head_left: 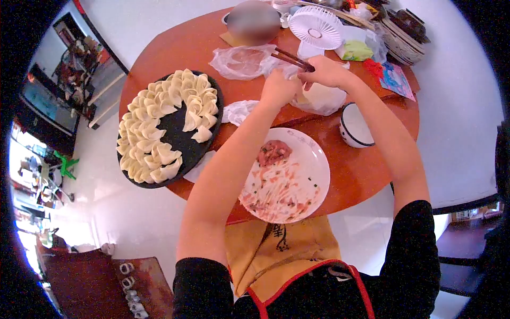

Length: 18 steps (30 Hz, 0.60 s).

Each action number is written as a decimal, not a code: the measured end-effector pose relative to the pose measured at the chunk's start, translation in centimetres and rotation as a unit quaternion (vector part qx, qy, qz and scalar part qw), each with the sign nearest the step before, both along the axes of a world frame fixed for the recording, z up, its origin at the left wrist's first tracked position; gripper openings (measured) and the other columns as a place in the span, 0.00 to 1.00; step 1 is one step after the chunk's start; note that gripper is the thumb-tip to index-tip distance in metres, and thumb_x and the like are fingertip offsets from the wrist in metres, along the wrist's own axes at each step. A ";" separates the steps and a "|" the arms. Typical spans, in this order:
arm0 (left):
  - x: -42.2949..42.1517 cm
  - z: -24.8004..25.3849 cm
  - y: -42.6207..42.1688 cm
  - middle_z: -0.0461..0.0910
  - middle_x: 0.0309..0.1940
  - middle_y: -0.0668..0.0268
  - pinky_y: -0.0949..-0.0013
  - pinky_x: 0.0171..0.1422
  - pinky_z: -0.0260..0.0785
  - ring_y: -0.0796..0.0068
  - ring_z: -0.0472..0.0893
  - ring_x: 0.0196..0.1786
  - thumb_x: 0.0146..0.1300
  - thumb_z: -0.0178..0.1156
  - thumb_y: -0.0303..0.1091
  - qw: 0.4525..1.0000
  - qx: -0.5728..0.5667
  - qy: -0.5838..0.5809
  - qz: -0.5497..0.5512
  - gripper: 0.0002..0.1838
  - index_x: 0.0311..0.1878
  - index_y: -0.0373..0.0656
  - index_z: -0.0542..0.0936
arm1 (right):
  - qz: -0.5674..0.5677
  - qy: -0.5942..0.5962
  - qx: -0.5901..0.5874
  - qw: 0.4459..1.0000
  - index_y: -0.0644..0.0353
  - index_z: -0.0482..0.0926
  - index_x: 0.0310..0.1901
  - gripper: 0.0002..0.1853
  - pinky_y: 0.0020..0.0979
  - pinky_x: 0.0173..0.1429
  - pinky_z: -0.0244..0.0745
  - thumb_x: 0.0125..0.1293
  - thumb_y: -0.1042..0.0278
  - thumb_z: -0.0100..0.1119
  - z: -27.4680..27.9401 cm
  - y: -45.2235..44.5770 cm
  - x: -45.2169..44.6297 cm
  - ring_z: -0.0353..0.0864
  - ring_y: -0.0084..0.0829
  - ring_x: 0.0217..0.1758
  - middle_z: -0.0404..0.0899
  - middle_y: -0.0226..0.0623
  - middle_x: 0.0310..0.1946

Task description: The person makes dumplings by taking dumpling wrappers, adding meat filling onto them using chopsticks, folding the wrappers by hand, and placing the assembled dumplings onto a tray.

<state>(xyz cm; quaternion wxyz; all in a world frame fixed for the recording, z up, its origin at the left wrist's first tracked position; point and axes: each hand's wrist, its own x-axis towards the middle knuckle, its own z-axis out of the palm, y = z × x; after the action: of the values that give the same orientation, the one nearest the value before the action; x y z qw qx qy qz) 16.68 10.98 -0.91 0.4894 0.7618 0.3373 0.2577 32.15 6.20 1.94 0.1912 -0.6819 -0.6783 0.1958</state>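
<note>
My right hand (326, 73) is closed around a pair of dark chopsticks (289, 57), which point to the upper left. Against it, my left hand (280, 87) has its fingers curled together, and whatever they pinch is hidden. Just below both hands lies a clear plastic bag with pale wrappers (323, 100). Nearer to me, a white plate (317, 183) bears a lump of minced meat filling (273, 152) and smeared scraps. To the left, a round black tray (183, 139) carries many folded dumplings (146, 119) around its rim.
A white enamel bowl (357, 125) stands on the right of the round wooden table (159, 53). Crumpled plastic bags (241, 61) lie beyond my hands. At the back are a blurred round pot (253, 24), a white fan (316, 29) and stacked dishes (401, 40).
</note>
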 end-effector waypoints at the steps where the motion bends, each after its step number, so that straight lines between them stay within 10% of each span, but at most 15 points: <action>1: 0.2 -0.5 0.2 0.79 0.34 0.56 0.66 0.39 0.72 0.70 0.79 0.34 0.50 0.58 0.34 1.000 0.001 0.001 -0.001 0.24 0.51 0.34 0.72 | 0.011 0.018 0.015 1.000 0.70 0.76 0.34 0.14 0.31 0.36 0.76 0.58 0.63 0.54 -0.2 0.0 0.1 0.82 0.30 0.26 0.81 0.43 0.24; 18: 1.8 -3.3 1.5 0.77 0.38 0.57 0.74 0.37 0.74 0.73 0.79 0.34 0.51 0.60 0.21 0.945 -0.167 -0.280 0.008 0.29 0.58 0.32 0.63 | -0.054 -0.004 0.094 0.994 0.67 0.76 0.37 0.17 0.25 0.36 0.70 0.59 0.58 0.57 -0.3 -0.6 2.4 0.73 0.21 0.30 0.76 0.33 0.27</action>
<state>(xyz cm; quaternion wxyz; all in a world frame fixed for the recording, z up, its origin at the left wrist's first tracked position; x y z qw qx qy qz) 18.46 12.43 -4.23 0.6824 0.5635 0.2307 0.4045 34.59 5.57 1.60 0.2620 -0.6970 -0.6570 0.1176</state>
